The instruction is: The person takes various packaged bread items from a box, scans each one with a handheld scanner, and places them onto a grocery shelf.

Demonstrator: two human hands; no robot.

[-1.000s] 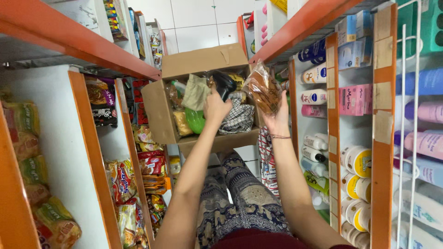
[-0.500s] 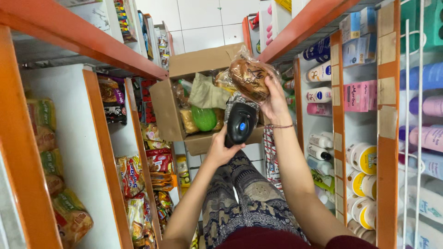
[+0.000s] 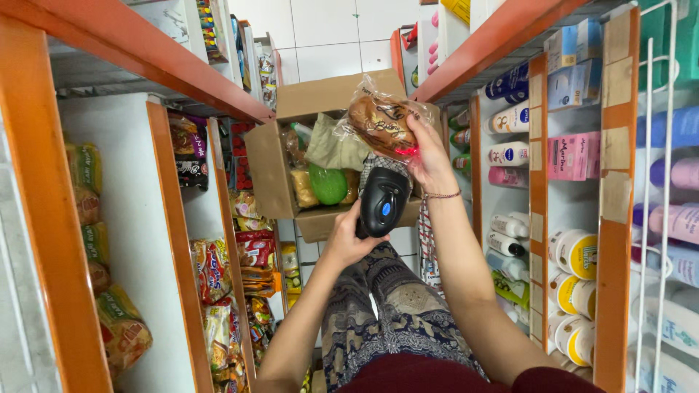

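Note:
My right hand [image 3: 429, 156] holds up a clear bag of brown bread [image 3: 380, 120] in front of an open cardboard box [image 3: 271, 171]. My left hand [image 3: 348, 240] grips a black handheld scanner [image 3: 383, 202], its head pointed up at the bag, with a red glow showing on the bag's lower edge. The box sits on my lap and holds several packets, among them a green round one [image 3: 327, 183] and a beige pouch [image 3: 331, 148]. My patterned trousers [image 3: 393, 313] fill the space below.
Orange-framed shelves close in on both sides. The left shelves [image 3: 182, 240] hold bright snack packets [image 3: 211, 269]. The right shelves [image 3: 542, 218] hold bottles, tubs [image 3: 575, 255] and pink boxes [image 3: 571, 154]. A white tiled wall [image 3: 335, 36] lies beyond the box.
My left hand drew the scanner out of the box and down, then aimed it at the bread bag. My right hand lifted the bag slightly toward the middle.

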